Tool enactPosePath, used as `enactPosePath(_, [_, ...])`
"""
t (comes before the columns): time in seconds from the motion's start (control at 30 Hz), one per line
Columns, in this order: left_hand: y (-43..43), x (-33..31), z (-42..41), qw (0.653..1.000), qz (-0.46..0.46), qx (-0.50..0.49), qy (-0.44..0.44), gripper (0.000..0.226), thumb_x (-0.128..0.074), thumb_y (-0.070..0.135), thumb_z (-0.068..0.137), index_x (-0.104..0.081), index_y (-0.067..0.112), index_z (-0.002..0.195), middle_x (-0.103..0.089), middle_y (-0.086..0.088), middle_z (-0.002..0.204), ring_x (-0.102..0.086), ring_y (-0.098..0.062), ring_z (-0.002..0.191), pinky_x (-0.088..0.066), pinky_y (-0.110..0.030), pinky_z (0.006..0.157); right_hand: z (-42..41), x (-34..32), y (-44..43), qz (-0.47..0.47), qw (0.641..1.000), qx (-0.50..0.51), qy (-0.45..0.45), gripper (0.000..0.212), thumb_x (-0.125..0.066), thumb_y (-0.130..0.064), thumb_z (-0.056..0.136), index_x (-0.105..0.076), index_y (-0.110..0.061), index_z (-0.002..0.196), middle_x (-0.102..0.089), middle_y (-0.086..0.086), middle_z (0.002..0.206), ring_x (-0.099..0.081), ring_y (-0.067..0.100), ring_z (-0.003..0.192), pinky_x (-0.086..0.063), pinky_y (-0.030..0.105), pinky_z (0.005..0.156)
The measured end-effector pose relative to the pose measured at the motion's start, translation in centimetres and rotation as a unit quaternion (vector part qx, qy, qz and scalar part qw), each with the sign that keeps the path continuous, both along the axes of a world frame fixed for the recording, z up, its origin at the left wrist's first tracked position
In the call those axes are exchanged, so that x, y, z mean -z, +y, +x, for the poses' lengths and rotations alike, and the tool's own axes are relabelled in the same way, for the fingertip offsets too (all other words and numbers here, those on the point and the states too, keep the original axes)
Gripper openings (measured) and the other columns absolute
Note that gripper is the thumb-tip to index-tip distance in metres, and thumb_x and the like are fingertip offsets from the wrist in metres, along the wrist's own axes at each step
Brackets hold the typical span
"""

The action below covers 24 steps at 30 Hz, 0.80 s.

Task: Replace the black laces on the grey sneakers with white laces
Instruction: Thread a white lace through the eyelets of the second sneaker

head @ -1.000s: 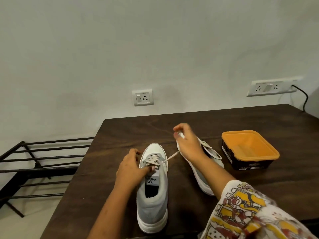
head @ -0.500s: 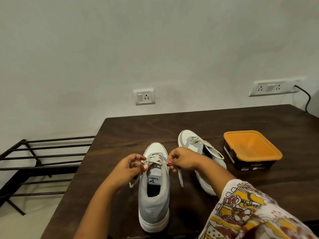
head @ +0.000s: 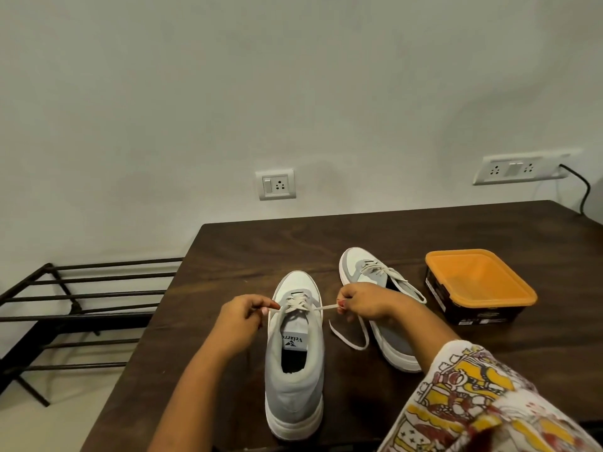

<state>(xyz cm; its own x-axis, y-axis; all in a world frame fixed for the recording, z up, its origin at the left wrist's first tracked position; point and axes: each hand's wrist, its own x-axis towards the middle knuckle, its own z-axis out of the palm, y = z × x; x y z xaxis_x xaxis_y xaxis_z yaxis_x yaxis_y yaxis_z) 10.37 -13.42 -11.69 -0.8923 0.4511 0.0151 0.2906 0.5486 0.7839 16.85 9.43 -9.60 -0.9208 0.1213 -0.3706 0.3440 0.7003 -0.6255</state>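
Change: half a second ago both hands sat close together over the top eyelets; now they are drawn apart to either side, and the lace runs taut between them.
Lace: white, criss-crossed up the near sneaker; the right-hand stretch is pulled straight from the top eyelet, and its loose tail drops in a loop onto the desk between the two sneakers.
Left hand: fingers curled, pinching the left lace end just beside the sneaker's left edge.
Right hand: fingers curled, pinching the right lace end, out to the right of the tongue.
Near sneaker: grey, upright, toe pointing away, at the middle of the desk.
Far sneaker: just behind the right hand, angled, already carrying a white lace.
Black laces: none in view.
Meaning for the task: the sideways pull looks like the snugging of the last crossing, so the lacing seems all but done; I judge that only a knot or tidying of the ends is left.
Care: uneven pull could leave one end short.
Box: orange-topped, dark-sided, to the right of the far sneaker, apart from it.
Rack: black metal bars, on the floor left of the desk.
Socket: on the wall behind.
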Motion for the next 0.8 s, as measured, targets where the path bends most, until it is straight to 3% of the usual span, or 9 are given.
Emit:
enactPosePath(0.1, [0.5, -0.3, 0.1, 0.99, -0.06, 0.0, 0.124, 0.033, -0.047, -0.004, 0.091, -0.071, 0.018, 0.087, -0.056, 0.005, 0.09, -0.052, -0.009, 0.085, -0.037, -0.013, 0.072, 0.3, -0.5, 0.3, 0.023, 1.0, -0.008, -0.001, 0.026, -0.039, -0.01, 0.1, -0.056, -0.017, 0.082, -0.056, -0.003, 0.083, -0.056, 0.011, 0.077, -0.038, 0.015, 0.058])
enactPosePath(0.17, [0.5, -0.4, -0.1, 0.985, -0.077, -0.003, 0.156, 0.03, -0.048, -0.003, 0.091, -0.072, 0.014, 0.092, -0.055, 0.001, 0.096, -0.051, -0.012, 0.091, -0.038, -0.019, 0.08, 0.4, -0.8, 0.5, 0.037, 0.999, -0.012, 0.003, 0.023, -0.04, -0.012, 0.1, -0.057, -0.017, 0.086, -0.053, -0.007, 0.076, -0.048, 0.005, 0.065, -0.034, 0.014, 0.054])
enactPosePath(0.23, [0.5, -0.5, -0.1, 0.982, -0.093, -0.003, 0.166, 0.027, -0.05, 0.001, 0.092, -0.07, 0.017, 0.091, -0.054, 0.002, 0.096, -0.05, -0.011, 0.09, -0.042, -0.023, 0.083, 0.5, -1.0, 0.6, 0.056, 0.998, -0.016, 0.026, 0.027, -0.041, -0.013, 0.099, -0.056, -0.021, 0.079, -0.05, -0.008, 0.074, -0.046, 0.006, 0.065, -0.034, 0.016, 0.056])
enactPosePath(0.4, [1.1, -1.6, 0.7, 0.976, -0.006, 0.002, 0.218, 0.029, -0.056, -0.007, 0.083, -0.07, 0.019, 0.083, -0.052, 0.009, 0.085, -0.052, -0.001, 0.078, -0.037, -0.004, 0.067, 0.3, -1.8, -0.7, 0.078, 0.988, -0.027, 0.127, 0.023, -0.039, -0.015, 0.1, -0.05, -0.021, 0.081, -0.051, -0.005, 0.078, -0.049, 0.017, 0.083, -0.038, 0.028, 0.067])
enactPosePath(0.53, [1.4, -1.8, 0.7, 0.984, 0.008, 0.019, 0.178, 0.029, -0.063, -0.002, 0.082, -0.067, 0.027, 0.084, -0.059, 0.004, 0.094, -0.056, -0.005, 0.086, -0.039, -0.004, 0.074, 0.3, -1.9, -2.3, -0.121, 0.981, 0.032, 0.148, 0.024, -0.037, -0.023, 0.103, -0.051, -0.019, 0.083, -0.062, 0.01, 0.101, -0.057, 0.02, 0.091, -0.051, 0.039, 0.075])
enactPosePath(0.63, [0.6, -1.5, 0.1, 0.975, -0.131, 0.031, 0.176, 0.019, -0.058, 0.011, 0.09, -0.069, 0.021, 0.102, -0.063, 0.004, 0.109, -0.052, -0.014, 0.103, -0.038, -0.019, 0.089, 0.4, -1.5, -2.5, -0.325, 0.935, 0.098, 0.106, 0.024, -0.033, -0.022, 0.104, -0.048, -0.018, 0.086, -0.063, 0.005, 0.102, -0.06, 0.02, 0.096, -0.053, 0.037, 0.079])
enactPosePath(0.73, [0.1, -1.5, -0.1, 0.978, -0.162, 0.032, 0.129, 0.018, -0.056, 0.022, 0.094, -0.072, 0.024, 0.101, -0.069, 0.005, 0.103, -0.052, -0.018, 0.101, -0.038, -0.025, 0.083, 0.4, -0.8, -2.0, -0.391, 0.904, 0.142, 0.099, 0.025, -0.031, -0.02, 0.105, -0.045, -0.014, 0.085, -0.063, 0.011, 0.103, -0.063, 0.028, 0.1, -0.054, 0.044, 0.08])
enactPosePath(0.8, [0.1, -1.6, -0.1, 0.981, -0.157, 0.034, 0.111, 0.015, -0.06, 0.024, 0.091, -0.073, 0.026, 0.097, -0.071, 0.005, 0.099, -0.055, -0.015, 0.099, -0.044, -0.027, 0.085, 0.3, -0.4, -1.6, -0.379, 0.907, 0.155, 0.102, 0.026, -0.031, -0.019, 0.105, -0.045, -0.014, 0.084, -0.061, 0.009, 0.095, -0.066, 0.026, 0.093, -0.054, 0.041, 0.079])
